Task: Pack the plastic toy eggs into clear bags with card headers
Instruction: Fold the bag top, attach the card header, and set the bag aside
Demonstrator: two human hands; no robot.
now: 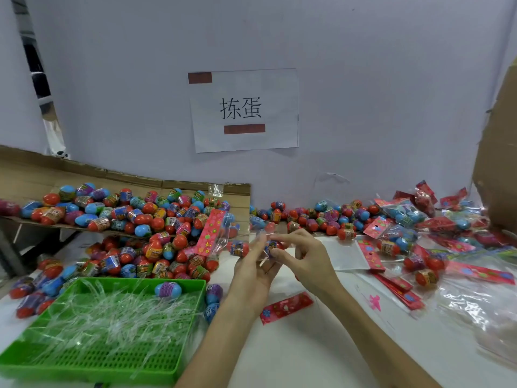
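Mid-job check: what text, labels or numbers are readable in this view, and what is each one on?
"拣蛋": large black characters on the white paper sheet on the wall.
Two reddish-brown bars on that sheet: no text shows.
Egg wrap labels: printed, too blurred to read.
Card headers: flower pattern, no legible words.
Clear bag held by the left hand and right hand: no readable print.

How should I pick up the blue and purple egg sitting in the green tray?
Come from above and pinch the blue and purple egg across its banded middle. It lies on its side atop loose clear strips in the green tray, with both sides free.
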